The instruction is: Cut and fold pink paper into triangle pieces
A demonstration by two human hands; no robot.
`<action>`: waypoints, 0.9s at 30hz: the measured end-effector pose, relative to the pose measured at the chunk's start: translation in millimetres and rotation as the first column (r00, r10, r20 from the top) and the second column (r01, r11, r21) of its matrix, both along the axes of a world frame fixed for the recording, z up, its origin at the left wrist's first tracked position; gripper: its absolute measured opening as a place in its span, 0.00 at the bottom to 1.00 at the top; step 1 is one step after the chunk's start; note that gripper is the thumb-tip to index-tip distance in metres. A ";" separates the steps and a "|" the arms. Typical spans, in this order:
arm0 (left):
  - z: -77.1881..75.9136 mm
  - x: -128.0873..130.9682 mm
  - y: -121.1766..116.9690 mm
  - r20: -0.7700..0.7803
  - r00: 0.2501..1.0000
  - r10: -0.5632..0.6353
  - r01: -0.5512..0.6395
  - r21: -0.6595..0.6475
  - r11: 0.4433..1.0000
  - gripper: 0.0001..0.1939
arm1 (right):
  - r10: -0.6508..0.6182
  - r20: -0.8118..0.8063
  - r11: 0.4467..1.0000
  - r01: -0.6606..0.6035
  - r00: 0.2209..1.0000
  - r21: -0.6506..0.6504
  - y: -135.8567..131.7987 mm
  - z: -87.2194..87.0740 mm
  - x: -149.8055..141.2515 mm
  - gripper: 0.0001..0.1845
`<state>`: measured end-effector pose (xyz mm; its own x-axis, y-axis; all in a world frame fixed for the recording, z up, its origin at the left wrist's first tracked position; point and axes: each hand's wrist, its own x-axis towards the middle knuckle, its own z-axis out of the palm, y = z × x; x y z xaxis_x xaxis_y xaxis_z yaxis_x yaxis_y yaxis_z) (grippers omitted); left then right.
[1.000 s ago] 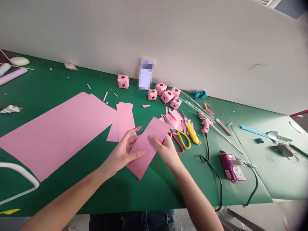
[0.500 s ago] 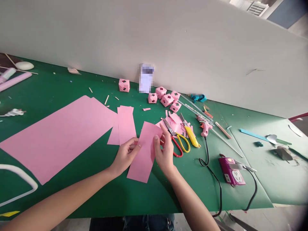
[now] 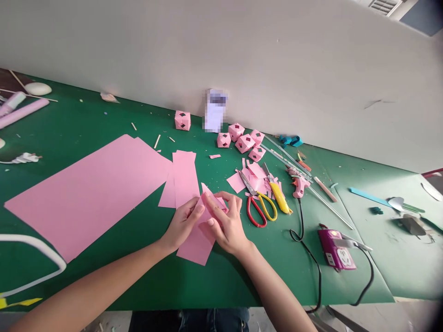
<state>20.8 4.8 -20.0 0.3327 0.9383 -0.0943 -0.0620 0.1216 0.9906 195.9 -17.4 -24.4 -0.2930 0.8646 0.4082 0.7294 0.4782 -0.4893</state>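
Observation:
A pink paper strip (image 3: 198, 246) is held between both hands above the green table, its top corner bent over toward the left. My left hand (image 3: 183, 223) pinches the strip's left edge between thumb and fingers. On the other side, my right hand (image 3: 226, 223) presses the folded upper part with its fingers and thumb; part of the fold is hidden behind them. More pink strips (image 3: 185, 177) lie just beyond my left hand. Red-and-yellow scissors (image 3: 258, 203) rest to the right of my right hand, on pink paper scraps (image 3: 256, 170).
Large pink sheets (image 3: 90, 193) cover the left of the table (image 3: 152, 286). Several pink paper cubes (image 3: 244, 143) sit near the wall. To the right are a yellow cutter (image 3: 279, 198), a pink glue gun (image 3: 300, 184) and a magenta power box (image 3: 335, 249) with black cables.
The strip, flat half a second ago, now has its upper part folded over. My right hand has moved left and its fingers have curled across the strip. The view has shifted slightly.

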 end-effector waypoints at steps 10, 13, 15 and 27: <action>0.7 -6.1 5.6 -0.098 0.995 -0.036 0.033 -0.028 0.999 0.22 | 0.109 -0.294 0.962 -0.175 0.949 -0.210 -3.1 1.7 0.6 0.34; 2.7 -8.7 5.2 -0.085 0.995 -0.055 0.051 -0.042 0.998 0.21 | 0.063 -0.432 0.937 -0.202 0.900 -0.284 0.4 5.8 2.3 0.30; 3.3 -10.9 3.6 -0.065 0.992 -0.106 0.103 -0.050 0.993 0.21 | -0.007 -0.550 0.911 -0.222 0.835 -0.348 5.1 9.5 6.6 0.27; -3.6 -14.5 -7.1 -0.143 0.949 -0.281 0.302 0.161 0.940 0.26 | -0.190 -0.694 0.525 -0.526 0.694 -0.669 11.5 26.6 30.4 0.20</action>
<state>6.3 -2.2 -23.6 0.5910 0.8066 0.0110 0.0663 -0.0621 0.9959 226.3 -5.9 2.2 -0.4571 0.8484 -0.2670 0.0143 -0.2932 -0.9559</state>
